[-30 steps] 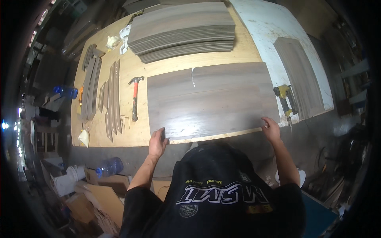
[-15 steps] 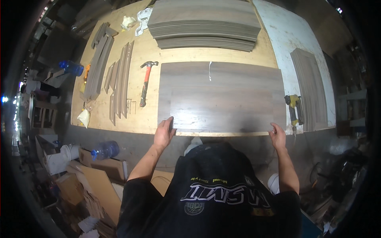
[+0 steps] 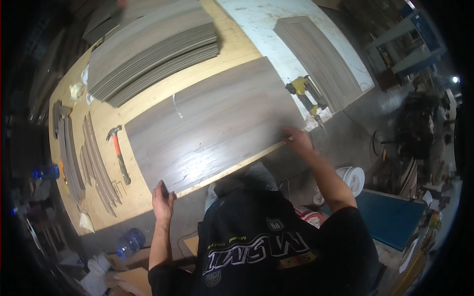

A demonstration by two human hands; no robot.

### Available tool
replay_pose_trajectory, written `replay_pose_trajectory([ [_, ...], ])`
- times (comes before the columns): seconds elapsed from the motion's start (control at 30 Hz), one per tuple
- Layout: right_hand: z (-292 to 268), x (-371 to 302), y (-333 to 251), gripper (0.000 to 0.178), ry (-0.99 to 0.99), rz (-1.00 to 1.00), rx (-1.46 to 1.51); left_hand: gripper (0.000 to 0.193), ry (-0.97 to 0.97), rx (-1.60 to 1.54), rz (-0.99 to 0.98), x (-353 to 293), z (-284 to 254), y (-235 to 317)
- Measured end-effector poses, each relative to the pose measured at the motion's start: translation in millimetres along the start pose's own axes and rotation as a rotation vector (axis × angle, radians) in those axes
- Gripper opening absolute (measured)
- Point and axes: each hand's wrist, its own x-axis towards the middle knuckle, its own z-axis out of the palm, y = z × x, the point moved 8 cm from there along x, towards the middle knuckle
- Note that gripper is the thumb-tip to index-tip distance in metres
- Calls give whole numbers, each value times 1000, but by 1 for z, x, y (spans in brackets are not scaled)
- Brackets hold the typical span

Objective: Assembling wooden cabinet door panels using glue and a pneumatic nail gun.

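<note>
A flat grey-brown wood-grain panel [image 3: 212, 126] lies on the workbench in front of me, with a thin white strip [image 3: 177, 106] near its far edge. My left hand [image 3: 163, 201] is closed at the panel's near left corner, fingertips over the edge. Toward the near right corner, my right hand [image 3: 297, 140] grips the same panel's edge, its fingers partly in shadow. A claw hammer [image 3: 118, 154] with an orange and black handle rests left of the panel. Just beyond the panel's right side lies a yellow and black nail gun [image 3: 307, 96].
A tall stack of similar panels [image 3: 153, 56] stands at the back. Narrow wood strips [image 3: 96, 165] lie on the left, and another panel stack [image 3: 321, 61] on the right. Below the bench are a blue water bottle [image 3: 131, 242], a white bucket [image 3: 351, 180] and a teal board [image 3: 387, 217].
My view has turned, so the bench now appears slanted, its right side higher. Both hands stay at the panel's near edge, the left one now at the corner.
</note>
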Motion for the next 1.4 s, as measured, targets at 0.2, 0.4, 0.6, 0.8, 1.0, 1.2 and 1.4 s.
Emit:
replay_pose_trajectory([
  [0.2, -31, 9, 5, 51, -189, 141, 235, 66, 30, 542, 256, 13, 30, 71],
  [0.4, -87, 102, 70, 63, 338, 112, -4, 67, -272, 315, 509, 35, 193, 230],
  [0.6, -73, 131, 93, 69, 214, 325, 109, 60, -281, 357, 665, 64, 275, 330],
  [0.8, -78, 130, 102, 75, 125, 336, 150, 57, -197, 321, 666, 59, 277, 328],
  [1.0, -77, 146, 114, 83, 84, 310, 74, 53, -114, 270, 599, 61, 278, 331],
  [1.2, -151, 83, 72, 89, -232, 164, 508, 54, -100, 256, 574, 59, 273, 323],
  [1.4, -99, 10, 30, 57, -492, 424, 998, 55, -138, 265, 577, 59, 279, 321],
])
